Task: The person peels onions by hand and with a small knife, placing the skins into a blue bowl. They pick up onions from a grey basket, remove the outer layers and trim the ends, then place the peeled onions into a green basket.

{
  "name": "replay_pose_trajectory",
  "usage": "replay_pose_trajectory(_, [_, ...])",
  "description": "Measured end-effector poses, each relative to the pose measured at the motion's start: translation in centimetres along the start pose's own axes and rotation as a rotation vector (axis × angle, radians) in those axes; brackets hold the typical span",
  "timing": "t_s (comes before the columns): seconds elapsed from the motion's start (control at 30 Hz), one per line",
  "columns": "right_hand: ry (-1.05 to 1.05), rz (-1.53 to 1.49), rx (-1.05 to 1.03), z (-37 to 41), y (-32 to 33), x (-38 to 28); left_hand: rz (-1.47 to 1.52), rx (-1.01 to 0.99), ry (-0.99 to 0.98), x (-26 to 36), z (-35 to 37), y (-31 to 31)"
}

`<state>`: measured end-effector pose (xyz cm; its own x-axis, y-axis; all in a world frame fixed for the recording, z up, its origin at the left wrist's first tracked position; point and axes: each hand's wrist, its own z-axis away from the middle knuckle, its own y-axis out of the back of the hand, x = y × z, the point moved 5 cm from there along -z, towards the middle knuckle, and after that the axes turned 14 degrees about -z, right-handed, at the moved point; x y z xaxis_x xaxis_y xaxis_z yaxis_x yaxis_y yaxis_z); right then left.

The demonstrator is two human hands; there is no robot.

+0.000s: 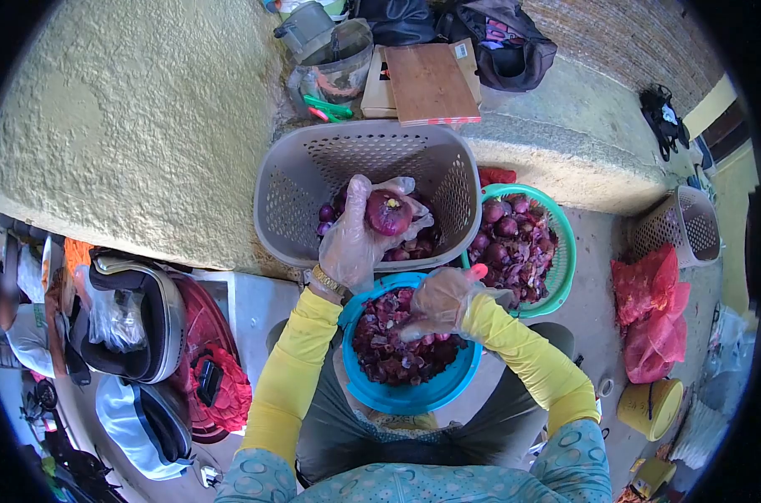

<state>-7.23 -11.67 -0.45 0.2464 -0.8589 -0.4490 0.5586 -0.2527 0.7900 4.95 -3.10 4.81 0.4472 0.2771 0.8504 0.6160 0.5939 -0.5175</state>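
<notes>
A peeled-topped red onion (pixel 389 213) sits in my left hand (pixel 355 230), which wears a clear plastic glove and is closed around it above the grey basket (pixel 280 151). More onions lie in the bottom of that basket. My right hand (pixel 443 302), also gloved, hangs over the blue basin (pixel 372 398), its fingers wrapped round a tool. Only the tool's pinkish-red handle end (pixel 478 271) shows; the working end is hidden. Onion skins and several small onions (pixel 397 356) fill the basin. To its right, a green basket (pixel 569 260) holds red onions and loose skins.
A wooden board (pixel 431 84) rests on a carton behind the grey basket, near clear tubs (pixel 343 59) and a black bag (pixel 515 46). Helmets (pixel 167 318) stand at the left. Red net bags (pixel 653 318), a yellow bucket (pixel 653 409) and another basket (pixel 691 222) are at the right.
</notes>
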Motion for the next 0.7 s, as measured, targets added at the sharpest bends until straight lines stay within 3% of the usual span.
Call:
replay_pose_trajectory(0.13, [-0.084, -0.040, -0.067, 0.8, 2.1, -0.1, 0.033, 0.031, -0.017, -0.2, 0.0, 0.0])
replay_pose_trajectory(0.2, [0.010, -0.146, 0.156, 1.8, 3.8, 0.1, 0.029, 0.034, 0.007, -0.4, -0.1, 0.3])
replay_pose_trajectory(0.33, [0.168, -0.390, 0.364, 2.3, 6.1, 2.0, -0.132, -0.017, 0.061, -0.2, 0.4, 0.2])
replay_pose_trajectory(0.4, [0.156, -0.462, 0.743, 3.7, 8.4, 2.6, -0.248, -0.014, 0.077, -0.5, 0.3, 0.8])
replay_pose_trajectory(0.43, [0.125, -0.527, 0.813, 3.9, 8.8, 2.8, -0.363, -0.010, 0.094, -0.6, 0.2, 0.8])
replay_pose_trajectory(0.53, [0.115, -0.445, 0.881, 3.9, 8.7, 3.1, -0.395, -0.002, 0.224, -0.5, 0.9, -0.6])
replay_pose_trajectory(0.7, [0.093, -0.516, 0.861, 4.1, 9.4, 2.1, -0.548, -0.103, 0.137, -0.8, 0.5, -0.8])
